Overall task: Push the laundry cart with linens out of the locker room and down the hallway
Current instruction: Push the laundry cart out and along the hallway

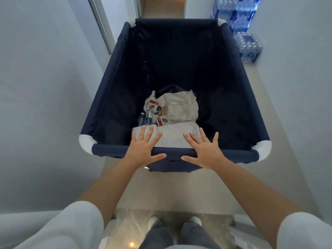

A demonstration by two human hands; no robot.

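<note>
at centre frame, the left hand (145,149) and right hand (204,152) lie flat with fingers spread, gripping nothing, on the near rim of the navy laundry cart (111,151) holding white linens (181,106); even pressure should steer it clear of the water-bottle packs (248,45) at upper right.

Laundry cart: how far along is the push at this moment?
Done: linens lie in the laundry cart, which stands between close white walls. In hand: the left hand and right hand rest on its near rail, fingers spread rather than wrapped. Left: the passage ahead toward the opening, past the stacked water bottle packs on the right.
</note>
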